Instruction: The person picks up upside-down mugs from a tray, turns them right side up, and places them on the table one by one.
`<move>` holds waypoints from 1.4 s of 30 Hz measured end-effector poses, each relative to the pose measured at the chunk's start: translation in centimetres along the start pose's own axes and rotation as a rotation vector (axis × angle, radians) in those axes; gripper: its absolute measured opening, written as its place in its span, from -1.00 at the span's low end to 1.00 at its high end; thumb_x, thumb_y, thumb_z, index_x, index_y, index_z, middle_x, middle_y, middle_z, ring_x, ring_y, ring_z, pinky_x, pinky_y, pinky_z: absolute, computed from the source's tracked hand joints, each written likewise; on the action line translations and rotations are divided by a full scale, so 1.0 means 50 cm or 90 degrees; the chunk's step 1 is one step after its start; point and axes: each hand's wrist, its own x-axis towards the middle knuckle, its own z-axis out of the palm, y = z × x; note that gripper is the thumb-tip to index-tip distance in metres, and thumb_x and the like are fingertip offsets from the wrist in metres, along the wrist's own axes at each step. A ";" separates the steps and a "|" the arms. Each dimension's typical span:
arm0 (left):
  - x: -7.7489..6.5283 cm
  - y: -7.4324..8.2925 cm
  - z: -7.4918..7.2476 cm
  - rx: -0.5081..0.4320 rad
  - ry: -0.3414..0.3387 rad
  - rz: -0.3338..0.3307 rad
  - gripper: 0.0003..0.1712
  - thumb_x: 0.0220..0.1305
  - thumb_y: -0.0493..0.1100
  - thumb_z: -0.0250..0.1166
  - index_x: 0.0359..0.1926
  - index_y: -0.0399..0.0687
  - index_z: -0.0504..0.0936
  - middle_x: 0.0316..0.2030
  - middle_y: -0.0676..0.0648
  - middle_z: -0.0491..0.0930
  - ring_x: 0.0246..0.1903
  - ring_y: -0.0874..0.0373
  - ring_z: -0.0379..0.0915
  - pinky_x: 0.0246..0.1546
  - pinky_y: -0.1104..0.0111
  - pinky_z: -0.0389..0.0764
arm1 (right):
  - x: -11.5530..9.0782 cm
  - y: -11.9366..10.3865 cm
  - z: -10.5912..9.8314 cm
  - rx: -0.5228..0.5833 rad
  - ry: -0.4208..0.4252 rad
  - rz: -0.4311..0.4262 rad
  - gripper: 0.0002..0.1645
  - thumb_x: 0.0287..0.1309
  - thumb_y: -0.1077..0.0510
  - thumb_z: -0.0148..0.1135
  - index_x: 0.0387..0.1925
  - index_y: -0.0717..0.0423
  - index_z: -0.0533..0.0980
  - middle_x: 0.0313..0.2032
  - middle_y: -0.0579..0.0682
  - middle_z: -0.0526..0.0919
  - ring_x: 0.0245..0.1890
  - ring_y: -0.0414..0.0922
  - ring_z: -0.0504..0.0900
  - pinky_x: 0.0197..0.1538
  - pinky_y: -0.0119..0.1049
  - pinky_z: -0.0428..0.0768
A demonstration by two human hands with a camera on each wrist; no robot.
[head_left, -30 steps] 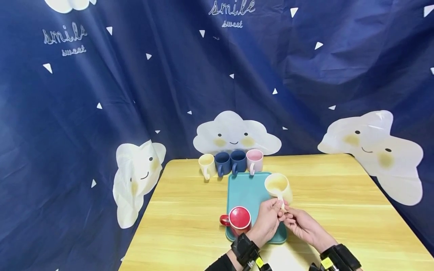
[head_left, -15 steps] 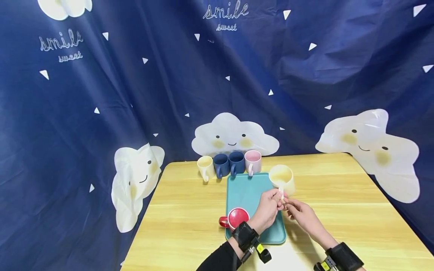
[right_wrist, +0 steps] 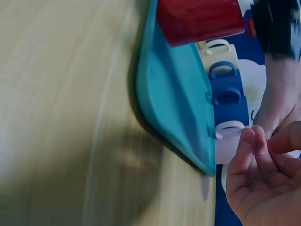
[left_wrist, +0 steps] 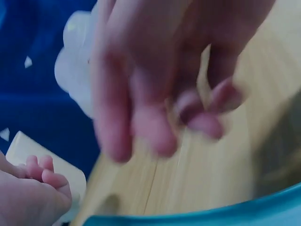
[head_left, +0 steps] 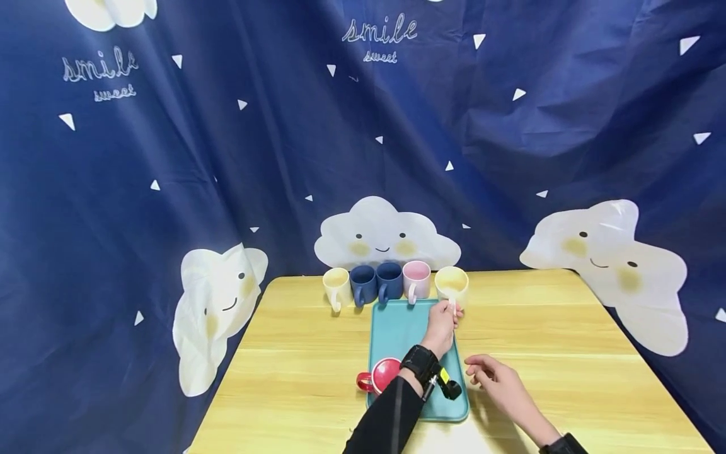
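My left hand (head_left: 440,329) pinches the handle of a cream mug (head_left: 452,281), which stands upright beside the pink mug (head_left: 416,277) at the far side of the table. In the left wrist view, the fingers curl close against the mug's pale wall (left_wrist: 75,174). Lower and to the right, my right hand (head_left: 498,381) hovers over the wood by the tray's right edge, fingers loosely bent and holding nothing. It appears large and blurred in the left wrist view. Partly hidden by my left forearm, a red mug (head_left: 386,373) sits on the teal tray (head_left: 391,331), handle to the left.
Along the table's back edge stand two navy mugs (head_left: 363,284) and another cream mug (head_left: 337,285), in a row with the pink one, handles facing me. Behind the wooden table (head_left: 300,353) hangs a dark blue curtain (head_left: 283,126) with cloud prints.
My left hand has carried the cream mug back and slightly left to the row's right end. The right hand has left the mug's handle and drawn back toward me.
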 end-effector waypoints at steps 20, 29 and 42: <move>0.131 -0.039 -0.014 0.075 -0.018 0.009 -0.73 0.52 -0.40 -0.01 -0.22 -0.62 0.52 -0.42 -0.18 0.54 -0.45 0.16 0.41 -0.33 0.32 0.58 | -0.086 0.145 -0.079 -0.526 0.116 -0.301 -0.30 -0.15 0.12 0.50 0.13 0.19 0.57 -0.04 0.16 0.69 -0.08 0.16 0.65 0.03 0.05 0.53; 0.142 -0.057 -0.040 0.085 0.016 -0.008 -0.71 0.55 -0.39 -0.06 -0.18 -0.59 0.52 -0.25 -0.40 0.63 -0.17 -0.29 0.63 -0.04 0.06 0.70 | -0.104 0.158 -0.061 -0.491 0.112 -0.237 -0.35 -0.10 0.17 0.45 0.13 0.20 0.58 -0.02 0.16 0.68 -0.07 0.21 0.62 -0.06 0.19 0.58; 0.166 -0.025 -0.042 0.095 -0.009 -0.016 -0.68 0.58 -0.34 -0.06 -0.11 -0.60 0.53 -0.17 -0.42 0.62 -0.04 -0.36 0.61 -0.08 0.20 0.72 | -0.083 0.141 -0.057 -0.458 0.125 -0.232 -0.38 -0.08 0.22 0.51 0.11 0.21 0.60 -0.01 0.15 0.65 -0.06 0.24 0.60 -0.09 0.21 0.59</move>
